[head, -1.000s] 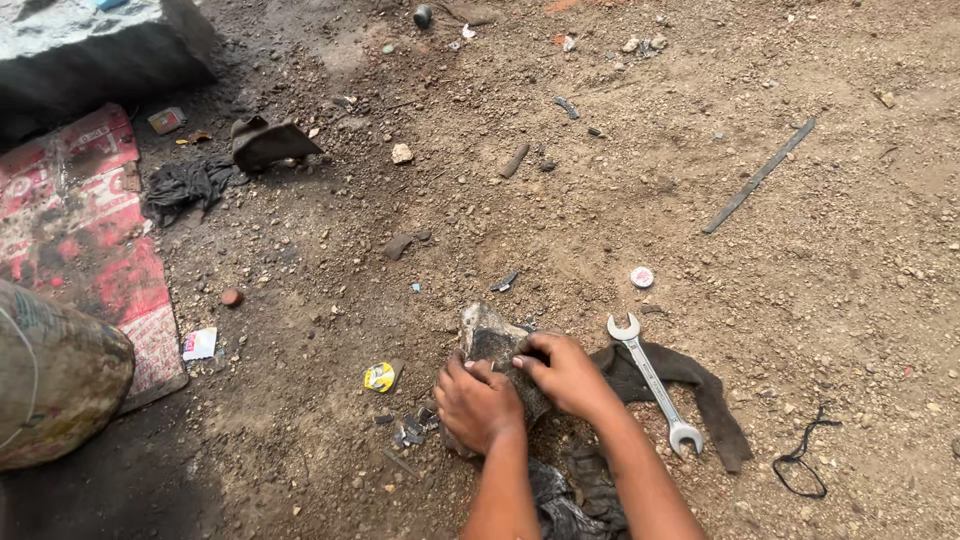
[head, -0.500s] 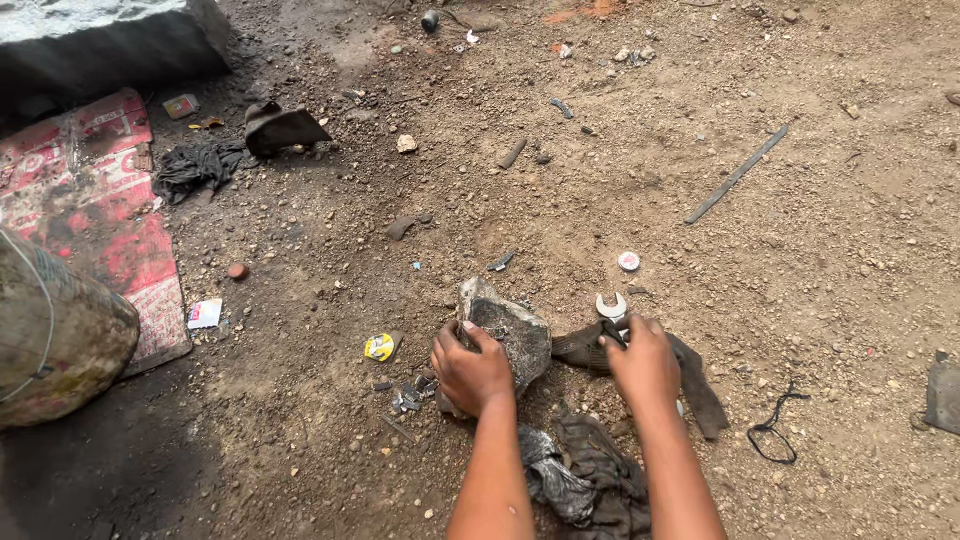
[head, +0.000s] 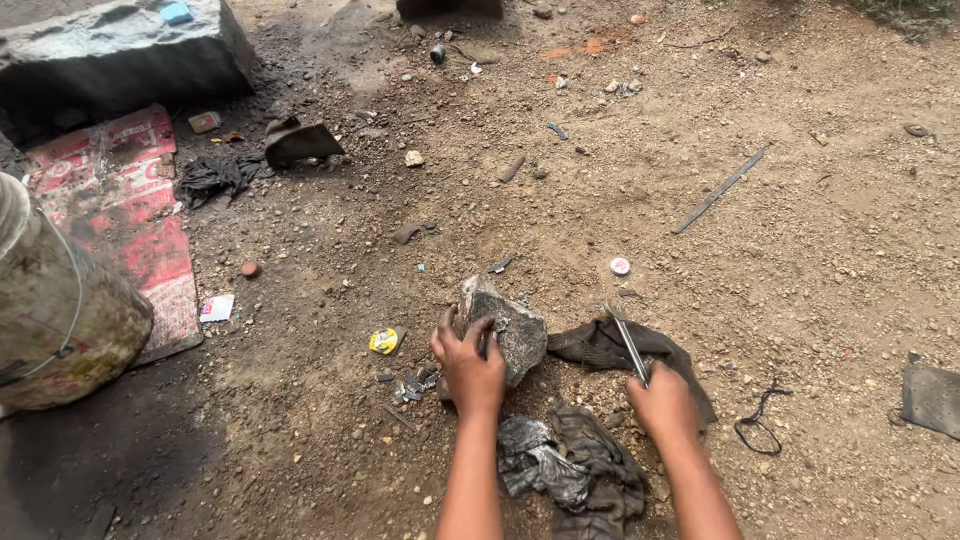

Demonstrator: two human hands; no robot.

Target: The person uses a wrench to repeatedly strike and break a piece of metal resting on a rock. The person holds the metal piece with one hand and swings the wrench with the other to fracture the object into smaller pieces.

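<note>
Both your forearms reach forward from the bottom edge, roughly parallel, bare to the wrist. Your left hand is palm down, fingers spread and curled forward in a grasp. Your right hand is closed in a fist, knuckles up, wrist straight.

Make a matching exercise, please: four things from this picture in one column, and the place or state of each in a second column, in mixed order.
Things:
1. grey rough stone
2. long metal wrench
3. small round white cap
4. dirty rounded metal bucket

Places:
A. at the left edge of the picture
B. gripped by the right hand
C. under the left hand
D. alone on the dirt, beyond the wrench

Pairs: 1-C, 2-B, 3-D, 4-A
</note>
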